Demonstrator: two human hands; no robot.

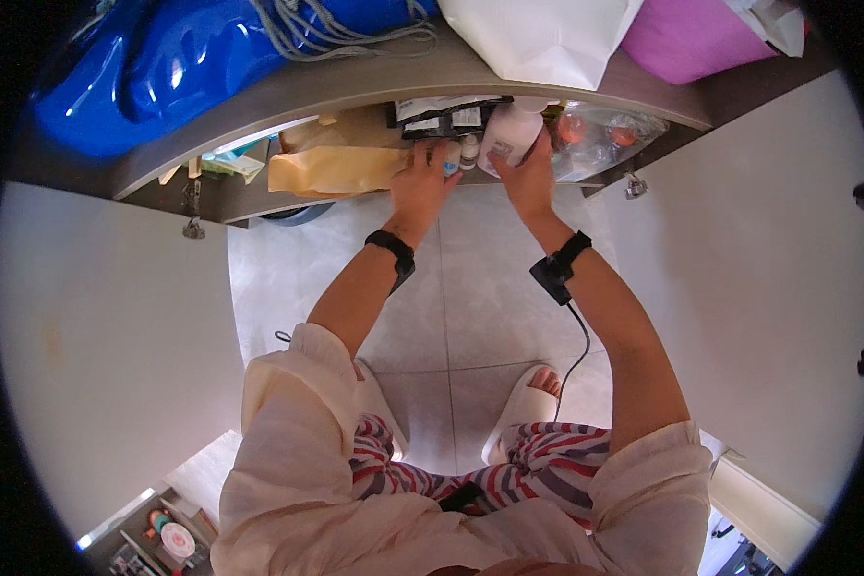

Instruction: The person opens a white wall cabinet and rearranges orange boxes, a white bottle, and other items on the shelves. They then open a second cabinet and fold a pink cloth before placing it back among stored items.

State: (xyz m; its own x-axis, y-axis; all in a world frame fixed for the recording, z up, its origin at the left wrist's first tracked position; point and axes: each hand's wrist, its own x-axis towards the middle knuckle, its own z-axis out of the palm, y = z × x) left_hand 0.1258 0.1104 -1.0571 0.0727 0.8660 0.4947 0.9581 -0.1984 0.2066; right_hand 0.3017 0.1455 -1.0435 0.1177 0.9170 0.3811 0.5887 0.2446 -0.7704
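Observation:
My right hand (529, 176) grips the lower part of a large pale pink bottle (513, 137), which stands in an open cabinet. My left hand (425, 178) has its fingers around a small white container with a blue label (452, 158); part of it is hidden behind the fingers. Between the hands stands a small white bottle (469, 151). Behind them lie black and white packets (443, 119). A yellow-brown paper envelope (338, 171) lies along the shelf front, left of my left hand. Clear plastic bags with red-orange items (597, 137) sit right of the pink bottle.
Two open cabinet doors, left (115, 324) and right (734, 288), flank my arms. Above, a wooden shelf edge (403, 90) carries a shiny blue bag (158, 79), a white bag (543, 36) and a purple one (695, 39). A black cable (582, 345) hangs from my right wrist.

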